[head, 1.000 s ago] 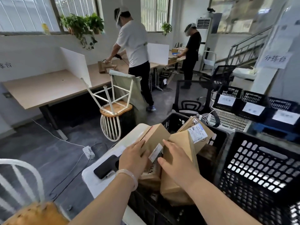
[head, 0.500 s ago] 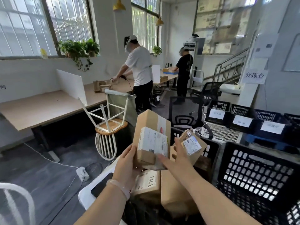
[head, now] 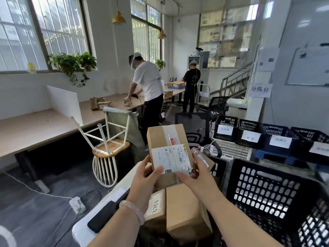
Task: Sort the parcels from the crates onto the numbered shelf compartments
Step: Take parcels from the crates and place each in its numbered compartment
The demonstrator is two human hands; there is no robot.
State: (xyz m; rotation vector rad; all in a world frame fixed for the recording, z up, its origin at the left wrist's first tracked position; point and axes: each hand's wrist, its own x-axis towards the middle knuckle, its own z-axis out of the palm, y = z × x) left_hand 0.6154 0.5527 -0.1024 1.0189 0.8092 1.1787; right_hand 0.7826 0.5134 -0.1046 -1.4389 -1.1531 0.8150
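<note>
I hold a brown cardboard parcel [head: 167,139] upright in front of me, its white shipping label facing me. My left hand [head: 144,179] grips its lower left edge, thumb on the label. My right hand [head: 197,177] grips its lower right corner. Below it, more brown parcels [head: 183,213] stand packed in a black crate [head: 219,168], one with a handwritten white sticker [head: 154,207]. No numbered shelf is in view.
A black perforated crate [head: 270,198] stands at my right. Labelled dark bins [head: 251,132] line the back right. A phone [head: 103,216] lies on a white stool at my left. An upturned chair [head: 106,143], a long desk and two persons are beyond.
I lifted the parcel out of the crate and raised it higher, turning its label toward me. My view tilted up toward the room.
</note>
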